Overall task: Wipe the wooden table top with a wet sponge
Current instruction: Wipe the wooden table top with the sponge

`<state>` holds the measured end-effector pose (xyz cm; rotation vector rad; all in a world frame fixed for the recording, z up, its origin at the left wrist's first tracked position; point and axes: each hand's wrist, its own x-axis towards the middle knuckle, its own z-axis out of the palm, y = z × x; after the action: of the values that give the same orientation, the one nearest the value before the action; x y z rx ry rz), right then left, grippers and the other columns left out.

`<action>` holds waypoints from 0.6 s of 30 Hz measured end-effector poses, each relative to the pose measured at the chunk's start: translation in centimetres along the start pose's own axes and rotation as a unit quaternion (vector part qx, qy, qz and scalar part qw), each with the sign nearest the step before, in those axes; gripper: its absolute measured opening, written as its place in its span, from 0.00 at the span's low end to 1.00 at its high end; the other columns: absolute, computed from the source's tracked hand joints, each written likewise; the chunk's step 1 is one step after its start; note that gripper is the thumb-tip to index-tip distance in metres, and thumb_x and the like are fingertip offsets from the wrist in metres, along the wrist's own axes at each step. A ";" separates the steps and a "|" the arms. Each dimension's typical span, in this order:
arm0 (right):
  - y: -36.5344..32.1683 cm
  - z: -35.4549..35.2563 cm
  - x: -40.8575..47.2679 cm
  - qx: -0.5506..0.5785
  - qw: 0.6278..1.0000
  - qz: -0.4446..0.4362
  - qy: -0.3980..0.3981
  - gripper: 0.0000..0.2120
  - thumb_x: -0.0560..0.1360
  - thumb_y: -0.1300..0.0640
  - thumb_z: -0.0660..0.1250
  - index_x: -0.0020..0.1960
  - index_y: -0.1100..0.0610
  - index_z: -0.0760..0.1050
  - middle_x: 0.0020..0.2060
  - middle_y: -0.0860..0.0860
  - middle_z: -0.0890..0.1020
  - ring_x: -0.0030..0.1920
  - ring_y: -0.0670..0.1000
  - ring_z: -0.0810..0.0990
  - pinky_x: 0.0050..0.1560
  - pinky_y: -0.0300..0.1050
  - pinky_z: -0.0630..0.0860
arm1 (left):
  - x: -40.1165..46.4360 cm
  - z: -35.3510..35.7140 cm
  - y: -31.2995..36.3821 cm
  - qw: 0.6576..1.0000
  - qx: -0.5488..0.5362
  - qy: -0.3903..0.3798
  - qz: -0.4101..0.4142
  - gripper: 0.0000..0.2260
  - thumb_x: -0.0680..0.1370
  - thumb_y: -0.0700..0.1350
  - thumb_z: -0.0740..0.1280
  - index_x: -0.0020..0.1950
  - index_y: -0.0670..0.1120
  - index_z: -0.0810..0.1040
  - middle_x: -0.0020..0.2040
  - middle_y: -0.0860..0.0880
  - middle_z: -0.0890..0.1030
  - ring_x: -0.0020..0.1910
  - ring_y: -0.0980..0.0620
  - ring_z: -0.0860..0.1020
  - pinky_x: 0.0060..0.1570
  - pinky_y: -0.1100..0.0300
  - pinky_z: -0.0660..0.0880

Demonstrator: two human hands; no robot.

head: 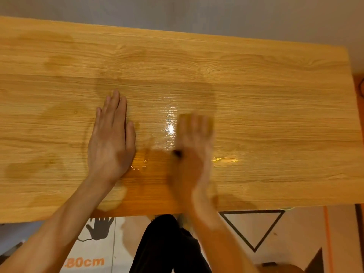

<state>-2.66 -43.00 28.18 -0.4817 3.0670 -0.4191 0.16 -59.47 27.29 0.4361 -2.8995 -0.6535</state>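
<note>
The left hand lies flat, palm down, on the wooden table top, its fingers straight and held close together, pointing away from the person. The right hand is just to its right and is smeared by motion blur; it rests over the sponge, a yellowish block of which only the far edge shows beyond the fingertips. Whether the right fingers are curled round the sponge or pressed flat on it cannot be told through the blur. A small dark mark sits at the base of the right thumb; what it is cannot be told. Between and beyond the two hands the wood is wet: a glossy film reflects a bright light just left of the sponge, and thin rivulets glint near both wrists. Darker damp patches spread across the left half of the table top. Below the near edge appear the person's dark clothing and a floor mat printed with a triangle outline, a hand silhouette and the lettering "80cm".
</note>
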 end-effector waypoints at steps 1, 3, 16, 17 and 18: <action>-1.9 0.4 -0.5 0.034 0.998 -0.049 -0.020 0.36 0.75 0.56 0.68 0.78 0.54 0.54 0.77 0.56 0.54 0.77 0.60 0.48 0.75 0.55 0.32 | -0.1 -0.1 0.0 1.000 0.000 -0.003 0.001 0.23 0.86 0.43 0.53 0.80 0.39 0.57 0.81 0.44 0.56 0.81 0.49 0.52 0.80 0.53 0.47; -0.8 -0.1 -0.1 0.039 0.991 -0.125 -0.034 0.32 0.74 0.59 0.70 0.75 0.53 0.63 0.76 0.54 0.61 0.77 0.57 0.55 0.77 0.56 0.45 | -0.2 -0.2 0.0 1.000 -0.002 -0.004 0.012 0.23 0.86 0.44 0.53 0.80 0.39 0.57 0.81 0.43 0.56 0.81 0.48 0.53 0.80 0.51 0.48; -2.2 0.4 -2.9 0.073 0.994 -0.078 0.017 0.31 0.72 0.59 0.69 0.74 0.56 0.66 0.75 0.56 0.64 0.76 0.59 0.57 0.75 0.60 0.53 | -0.3 -0.1 0.2 1.000 -0.009 0.012 0.006 0.22 0.85 0.43 0.54 0.80 0.40 0.59 0.81 0.44 0.58 0.81 0.49 0.53 0.80 0.56 0.46; -1.4 0.2 -2.7 0.065 0.990 -0.124 0.000 0.30 0.73 0.60 0.69 0.74 0.55 0.66 0.75 0.55 0.64 0.76 0.57 0.57 0.76 0.59 0.52 | -0.3 0.0 0.1 1.000 -0.005 0.012 0.009 0.22 0.85 0.43 0.54 0.80 0.40 0.59 0.81 0.44 0.58 0.81 0.50 0.53 0.80 0.57 0.46; 0.6 -0.3 -2.4 0.056 0.988 -0.144 -0.010 0.28 0.74 0.58 0.66 0.74 0.54 0.66 0.75 0.54 0.64 0.76 0.56 0.56 0.76 0.58 0.51 | -0.4 0.0 0.0 1.000 -0.002 0.013 0.011 0.22 0.85 0.43 0.54 0.80 0.40 0.59 0.81 0.44 0.58 0.81 0.50 0.54 0.79 0.58 0.45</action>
<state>-0.60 -41.68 28.22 -0.9226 2.9387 -0.5830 0.50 -59.36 27.22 0.4094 -2.8738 -0.6467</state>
